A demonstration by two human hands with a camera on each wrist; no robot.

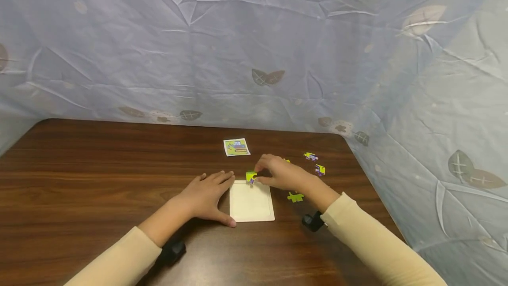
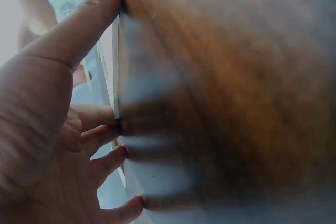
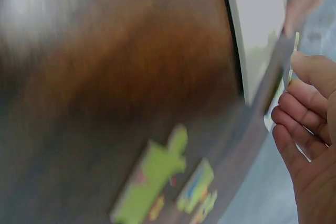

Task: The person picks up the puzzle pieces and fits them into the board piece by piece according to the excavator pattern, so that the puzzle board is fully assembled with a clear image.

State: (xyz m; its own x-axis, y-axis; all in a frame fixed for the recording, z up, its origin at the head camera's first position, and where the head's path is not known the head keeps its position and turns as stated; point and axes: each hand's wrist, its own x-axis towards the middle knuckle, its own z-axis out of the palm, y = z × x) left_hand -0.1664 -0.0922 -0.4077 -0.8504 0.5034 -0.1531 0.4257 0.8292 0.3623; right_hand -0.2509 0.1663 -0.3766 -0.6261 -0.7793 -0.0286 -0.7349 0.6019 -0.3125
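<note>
Head view: brown wood-grain table (image 1: pixel 99 180) against a leaf-print curtain (image 1: pixel 238 47). Cream square puzzle tray (image 1: pixel 251 204) lies flat on the table between the hands, inner surface bare where visible. Left hand (image 1: pixel 208 195) spread, thumb at the tray's near left corner, index fingertip at its far left corner. Right hand (image 1: pixel 279 172) pinches a green-and-purple jigsaw piece (image 1: pixel 250 176) between thumb and fingers; the piece overlaps the tray's far edge in this view, contact with the tray cannot be told. Beyond it lies a picture card (image 1: pixel 237 147) showing an excavator on a green ground. Right of the tray, loose: a green jigsaw piece (image 1: pixel 295 197) just beside the right forearm, and two green-and-purple pieces (image 1: pixel 311 156) farther back; another is mostly hidden behind the right hand. Left wrist view: thumb extended to the tray's edge, other fingers apart, fingertips along the same side; tabletop blurred. Right wrist view: the pinched piece shows edge-on at the thumb tip, remaining fingers bent beneath; tray corner nearby, loose pieces on the table below, blurred.
</note>
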